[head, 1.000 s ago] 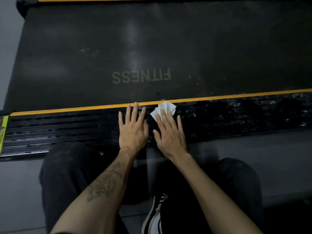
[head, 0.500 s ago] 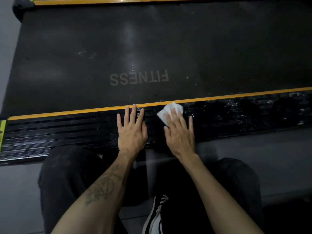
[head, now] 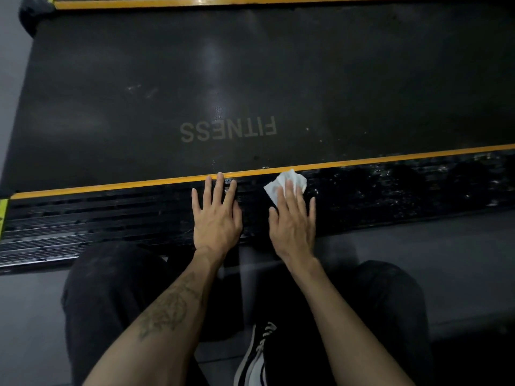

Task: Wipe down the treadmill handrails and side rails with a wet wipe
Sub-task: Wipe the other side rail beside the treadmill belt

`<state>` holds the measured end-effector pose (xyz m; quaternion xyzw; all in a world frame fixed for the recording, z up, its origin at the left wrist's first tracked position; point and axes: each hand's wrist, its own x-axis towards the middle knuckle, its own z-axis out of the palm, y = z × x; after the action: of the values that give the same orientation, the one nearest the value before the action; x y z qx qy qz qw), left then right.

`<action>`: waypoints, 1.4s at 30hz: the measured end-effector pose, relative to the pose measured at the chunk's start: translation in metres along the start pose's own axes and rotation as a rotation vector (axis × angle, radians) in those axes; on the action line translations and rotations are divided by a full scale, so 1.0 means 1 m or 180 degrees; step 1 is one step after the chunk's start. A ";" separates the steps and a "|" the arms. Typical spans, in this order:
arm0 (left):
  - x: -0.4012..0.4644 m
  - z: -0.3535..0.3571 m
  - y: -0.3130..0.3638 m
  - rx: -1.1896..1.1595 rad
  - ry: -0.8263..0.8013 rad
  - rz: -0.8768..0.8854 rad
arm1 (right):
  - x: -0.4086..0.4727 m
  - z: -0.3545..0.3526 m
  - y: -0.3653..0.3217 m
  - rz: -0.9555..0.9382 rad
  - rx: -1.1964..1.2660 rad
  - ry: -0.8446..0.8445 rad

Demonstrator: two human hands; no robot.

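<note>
The near side rail (head: 390, 196) of the treadmill is black and ribbed, with a yellow stripe (head: 111, 187) along its far edge. It looks wet and glossy to the right of my hands. My right hand (head: 292, 221) lies flat on the rail and presses a white wet wipe (head: 284, 181) under its fingers; the wipe pokes out past the fingertips, up to the stripe. My left hand (head: 216, 215) rests flat on the rail beside it, fingers spread, holding nothing.
The dark belt (head: 250, 79) marked FITNESS lies beyond the rail, with the far side rail's yellow stripe (head: 250, 1) at the top edge. My knees in dark trousers (head: 111, 288) and a black-and-white shoe (head: 256, 358) are below, on grey floor (head: 418, 252).
My right hand has slid the wipe to the right along the rail, widening the gap to my left hand. The left hand has stayed put.
</note>
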<state>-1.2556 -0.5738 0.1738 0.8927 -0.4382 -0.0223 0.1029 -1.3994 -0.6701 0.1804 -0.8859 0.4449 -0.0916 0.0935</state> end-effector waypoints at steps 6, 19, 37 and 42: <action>0.000 -0.001 0.000 0.0000 -0.0005 -0.0005 | -0.007 0.002 0.002 -0.0796 -0.0073 -0.0074; 0.000 -0.001 0.000 0.0004 -0.0024 0.0007 | -0.003 0.000 0.015 -0.0684 -0.0120 0.0052; 0.000 -0.001 0.001 0.0031 -0.0020 -0.0049 | -0.012 0.006 -0.019 -0.0358 0.0088 0.0111; 0.001 -0.001 0.000 0.0036 -0.0009 -0.0014 | -0.005 -0.001 0.012 -0.0525 -0.0071 0.0074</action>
<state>-1.2552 -0.5743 0.1748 0.8942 -0.4365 -0.0213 0.0972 -1.4121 -0.6733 0.1781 -0.9194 0.3725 -0.1044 0.0706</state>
